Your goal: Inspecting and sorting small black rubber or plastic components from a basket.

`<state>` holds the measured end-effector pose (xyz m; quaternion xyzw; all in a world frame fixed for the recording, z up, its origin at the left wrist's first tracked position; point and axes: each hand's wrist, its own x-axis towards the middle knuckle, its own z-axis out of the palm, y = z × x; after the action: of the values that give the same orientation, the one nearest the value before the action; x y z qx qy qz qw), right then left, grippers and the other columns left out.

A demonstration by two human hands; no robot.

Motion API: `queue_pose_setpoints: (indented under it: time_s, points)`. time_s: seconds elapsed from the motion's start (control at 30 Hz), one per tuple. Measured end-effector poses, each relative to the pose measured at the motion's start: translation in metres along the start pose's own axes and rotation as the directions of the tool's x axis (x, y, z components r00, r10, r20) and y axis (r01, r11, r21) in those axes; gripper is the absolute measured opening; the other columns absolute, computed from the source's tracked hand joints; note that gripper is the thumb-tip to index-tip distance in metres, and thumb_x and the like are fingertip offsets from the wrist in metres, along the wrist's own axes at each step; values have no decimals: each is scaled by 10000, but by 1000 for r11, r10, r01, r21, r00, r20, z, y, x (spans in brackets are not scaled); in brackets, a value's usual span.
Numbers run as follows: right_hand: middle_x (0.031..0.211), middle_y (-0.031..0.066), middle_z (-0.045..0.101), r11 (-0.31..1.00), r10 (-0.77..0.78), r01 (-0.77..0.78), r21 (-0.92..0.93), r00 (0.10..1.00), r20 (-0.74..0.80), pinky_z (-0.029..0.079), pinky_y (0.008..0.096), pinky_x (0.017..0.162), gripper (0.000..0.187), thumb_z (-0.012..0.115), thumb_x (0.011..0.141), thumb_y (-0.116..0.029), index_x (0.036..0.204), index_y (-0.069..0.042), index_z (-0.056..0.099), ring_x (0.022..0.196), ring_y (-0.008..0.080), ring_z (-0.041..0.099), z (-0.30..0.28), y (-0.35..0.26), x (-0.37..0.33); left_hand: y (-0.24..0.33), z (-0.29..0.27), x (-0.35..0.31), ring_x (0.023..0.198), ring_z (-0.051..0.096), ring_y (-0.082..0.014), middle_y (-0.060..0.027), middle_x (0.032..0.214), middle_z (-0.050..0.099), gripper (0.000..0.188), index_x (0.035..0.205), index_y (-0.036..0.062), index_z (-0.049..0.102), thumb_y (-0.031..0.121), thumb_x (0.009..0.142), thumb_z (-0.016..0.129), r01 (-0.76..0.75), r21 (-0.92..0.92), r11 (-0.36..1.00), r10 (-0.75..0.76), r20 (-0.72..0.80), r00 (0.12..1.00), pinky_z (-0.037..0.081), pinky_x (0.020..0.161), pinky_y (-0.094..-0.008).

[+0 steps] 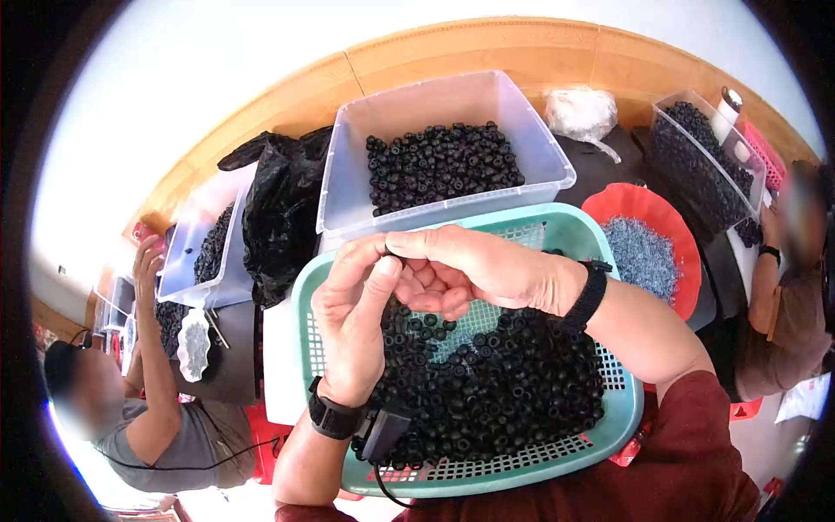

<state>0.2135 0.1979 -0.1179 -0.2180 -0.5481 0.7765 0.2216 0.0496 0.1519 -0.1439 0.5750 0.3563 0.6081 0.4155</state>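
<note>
Above a turquoise plastic basket [609, 235], my two hands meet at their fingertips. My left hand [352, 300] is closed in a pinch of thumb and forefinger on a small black piece [393, 253], mostly hidden by the fingers. The thumb of my right hand [474, 261] presses at the same spot, with its other fingers curled in below. Whether those curled fingers hold more pieces, I cannot tell. Many small black ring-shaped parts [496, 383] lie heaped in the basket, and its mesh floor shows through near my hands.
Behind the basket stands a clear bin [557, 174] of similar black parts, with a black plastic bag [283, 209] to its left. A red bowl [687, 252] holds small blue-grey bits [641, 257]. Co-workers sit at left [187, 435] and right [783, 339], near further bins.
</note>
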Motion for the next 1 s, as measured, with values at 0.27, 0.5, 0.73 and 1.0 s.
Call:
queue_pose_setpoints:
  time_s: [0.27,0.5,0.73,1.0]
  points:
    - [527,-75,279,956,118,-143,254,987,111,168,213,400,395,421,892,-450,641,-148,379,431,48,226,-2,7,1,5,4,1,974,533,-149,-73,1066,577,187,1050,23,638,65,877,580,-46,133,990,38,60,997,406,902,-305]
    - [511,-86,233,963,67,-65,261,998,1,153,220,384,407,426,875,-448,595,-170,324,408,48,200,4,13,-1,4,3,0,988,532,-148,-69,1055,587,206,1070,20,632,44,874,575,-83,182,980,63,109,992,395,923,-306]
    - [505,-90,228,929,124,-100,357,991,-44,147,218,389,416,450,862,-451,577,-178,321,407,47,190,7,12,-3,5,2,-1,973,550,-134,-63,1057,598,219,1088,-11,619,52,885,566,62,77,995,-69,95,993,412,907,-287]
    - [529,-90,217,924,140,-118,364,990,-34,146,216,395,404,454,861,-454,600,-175,321,413,44,183,9,12,-4,5,5,-1,942,572,-122,-65,1029,617,214,1080,-8,623,86,902,552,160,-113,981,-145,131,981,448,846,-262]
